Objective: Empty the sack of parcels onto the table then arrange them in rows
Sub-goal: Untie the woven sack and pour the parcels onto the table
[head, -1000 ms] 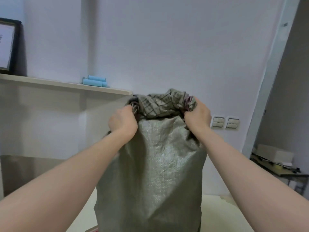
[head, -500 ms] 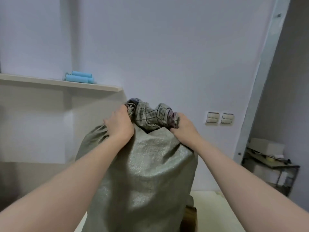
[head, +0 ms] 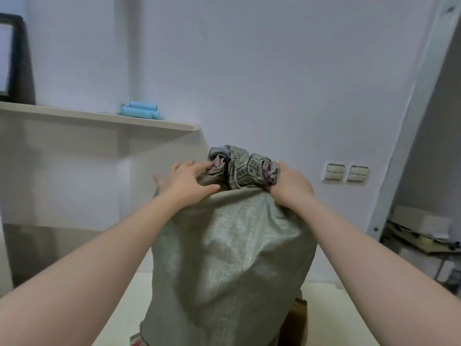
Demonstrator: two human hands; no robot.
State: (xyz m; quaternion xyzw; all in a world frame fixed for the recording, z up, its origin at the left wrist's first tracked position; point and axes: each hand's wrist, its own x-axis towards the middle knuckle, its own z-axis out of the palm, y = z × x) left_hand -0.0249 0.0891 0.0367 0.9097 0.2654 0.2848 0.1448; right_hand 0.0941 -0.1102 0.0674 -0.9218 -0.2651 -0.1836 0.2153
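Woven sack (head: 232, 245): my right hand (head: 290, 186) grips its bunched end; left hand (head: 185, 183) rests splayed on it. Risk, I judge: one-handed hold slips, parcels (head: 298, 318) spill off table (head: 321, 310).

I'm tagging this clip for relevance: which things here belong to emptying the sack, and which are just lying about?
Job: sack, gripped by right hand, left hand resting on it; brown parcel at its base; table.
Lying about: blue rolls, shelf, wall switches, black frame.

Both arms reach forward, left hand (head: 185, 183) splayed, right hand (head: 290, 186) clenched gripping the sack (head: 232, 258).
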